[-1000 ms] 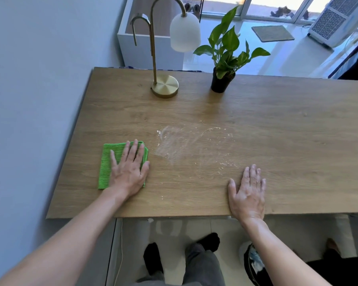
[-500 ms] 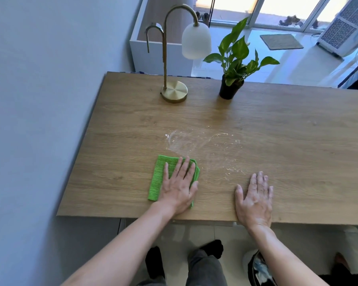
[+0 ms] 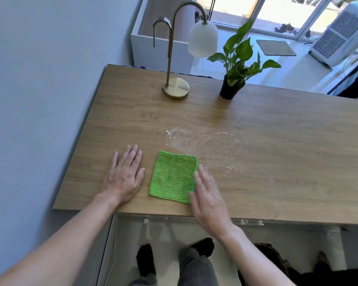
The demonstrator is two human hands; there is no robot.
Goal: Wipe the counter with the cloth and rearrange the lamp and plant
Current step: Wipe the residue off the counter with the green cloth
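I see the cloth [image 3: 173,177] lying flat and folded on the surface [image 3: 277,162], close to the near edge. Neither hand grips it. The left hand [image 3: 124,176] rests palm down on the wood just left of the cloth, fingers straight and relaxed, clear of the fabric. I judge it is placed there as a brace. The right hand [image 3: 207,190] is at the cloth's right edge, fingers extended and blurred; it overlaps the near right corner, but I cannot tell whether it presses the fabric or only hovers over it. I judge the cloth lies between the hands so the right hand can take it over.

The cloth is a rough rectangle. Its long axis runs from the near edge of the surface toward the far edge, tilted slightly so the far end leans right. That far end points at the white powdery smear [image 3: 194,141], which begins just beyond the cloth's far right corner and spreads rightward. I judge the wiping is not finished.

The lamp [image 3: 176,90] stands well beyond the cloth near the far edge, upright. The plant [image 3: 233,87] stands right of the lamp, apart from it. Both appear untouched.
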